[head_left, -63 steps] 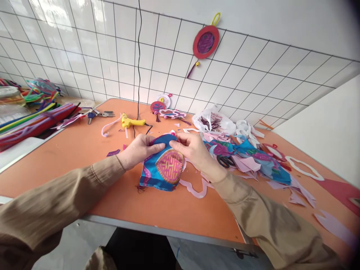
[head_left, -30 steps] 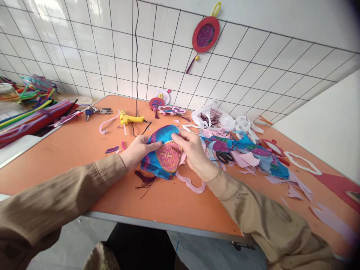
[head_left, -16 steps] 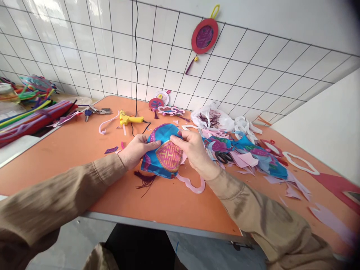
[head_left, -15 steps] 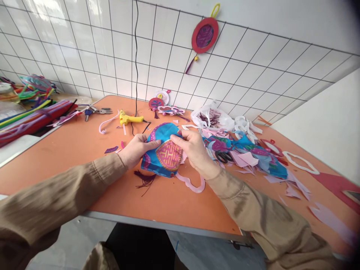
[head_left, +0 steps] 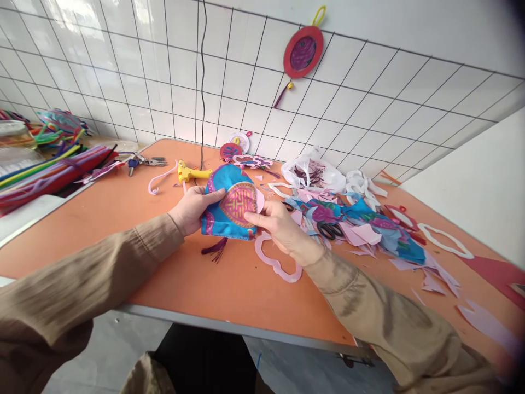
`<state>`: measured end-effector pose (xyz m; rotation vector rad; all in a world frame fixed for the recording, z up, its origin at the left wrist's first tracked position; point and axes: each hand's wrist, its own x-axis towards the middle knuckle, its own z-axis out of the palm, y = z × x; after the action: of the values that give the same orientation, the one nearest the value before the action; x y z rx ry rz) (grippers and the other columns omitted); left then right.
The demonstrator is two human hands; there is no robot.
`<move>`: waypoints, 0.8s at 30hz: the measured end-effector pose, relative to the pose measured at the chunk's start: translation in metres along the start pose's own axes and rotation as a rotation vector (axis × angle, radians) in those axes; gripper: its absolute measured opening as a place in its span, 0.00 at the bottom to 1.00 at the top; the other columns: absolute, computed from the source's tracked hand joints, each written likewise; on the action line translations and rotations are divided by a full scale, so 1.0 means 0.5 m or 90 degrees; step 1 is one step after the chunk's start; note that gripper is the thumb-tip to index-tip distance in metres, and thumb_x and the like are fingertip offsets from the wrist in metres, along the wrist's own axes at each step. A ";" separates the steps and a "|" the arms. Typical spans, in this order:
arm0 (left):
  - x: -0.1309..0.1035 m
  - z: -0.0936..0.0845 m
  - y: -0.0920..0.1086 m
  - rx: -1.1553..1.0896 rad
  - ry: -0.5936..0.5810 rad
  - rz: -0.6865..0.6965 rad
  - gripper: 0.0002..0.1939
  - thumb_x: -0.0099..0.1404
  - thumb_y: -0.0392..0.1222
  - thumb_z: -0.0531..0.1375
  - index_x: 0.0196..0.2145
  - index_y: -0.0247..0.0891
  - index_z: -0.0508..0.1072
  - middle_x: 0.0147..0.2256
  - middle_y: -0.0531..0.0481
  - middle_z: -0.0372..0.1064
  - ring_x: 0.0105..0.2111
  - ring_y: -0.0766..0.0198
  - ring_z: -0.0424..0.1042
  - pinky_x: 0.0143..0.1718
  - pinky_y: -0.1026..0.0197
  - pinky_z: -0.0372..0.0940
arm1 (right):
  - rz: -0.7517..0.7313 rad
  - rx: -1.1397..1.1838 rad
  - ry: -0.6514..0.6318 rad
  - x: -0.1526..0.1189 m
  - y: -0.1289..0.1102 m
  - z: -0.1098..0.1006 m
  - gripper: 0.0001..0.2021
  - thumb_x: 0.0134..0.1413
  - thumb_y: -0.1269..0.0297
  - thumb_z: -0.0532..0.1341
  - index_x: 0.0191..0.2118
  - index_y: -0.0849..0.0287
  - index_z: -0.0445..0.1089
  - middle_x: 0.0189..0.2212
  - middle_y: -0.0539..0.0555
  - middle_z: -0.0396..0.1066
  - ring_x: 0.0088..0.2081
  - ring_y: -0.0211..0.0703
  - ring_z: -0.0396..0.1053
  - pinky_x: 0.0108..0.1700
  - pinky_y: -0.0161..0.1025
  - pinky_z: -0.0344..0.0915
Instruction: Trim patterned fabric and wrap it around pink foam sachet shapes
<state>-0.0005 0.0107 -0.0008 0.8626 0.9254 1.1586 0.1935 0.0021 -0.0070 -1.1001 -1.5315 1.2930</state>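
Observation:
A piece of blue patterned fabric point(head_left: 229, 176) with a pink and gold medallion is held up above the table between both hands. My left hand point(head_left: 192, 208) pinches its left side, thumb on the front. At the right edge, my right hand point(head_left: 283, 227) grips the fabric with the thumb on its front, and a bit of pale pink paper point(head_left: 260, 201) shows behind the edge there. Beneath the fabric a dark purple tassel point(head_left: 215, 249) lies on the table. A pink wavy-edged paper frame point(head_left: 283, 274) rests by my right wrist.
A yellow glue gun point(head_left: 191, 173) lies behind the fabric, near keys and pliers point(head_left: 157, 161). To the right spread scissors point(head_left: 329, 230), fabric scraps, paper offcuts and a plastic bag point(head_left: 314, 169). Bundled pipe cleaners point(head_left: 61, 175) lie at left. A round red ornament point(head_left: 303, 52) hangs on the wall.
The fabric has moved slightly up and left and turned. My right hand has shifted from its top edge down to its right edge, and pale pink paper now shows there.

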 end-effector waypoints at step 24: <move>-0.007 0.015 0.009 -0.017 0.014 -0.118 0.12 0.55 0.30 0.70 0.40 0.28 0.80 0.37 0.37 0.80 0.33 0.52 0.81 0.34 0.56 0.78 | 0.078 0.135 0.031 0.004 -0.004 -0.006 0.20 0.39 0.50 0.72 0.22 0.57 0.63 0.18 0.46 0.60 0.22 0.35 0.58 0.24 0.37 0.51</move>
<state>0.0043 0.0074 0.0065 0.7270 0.9847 1.0202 0.1954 0.0043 -0.0045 -1.0935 -1.2754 1.4644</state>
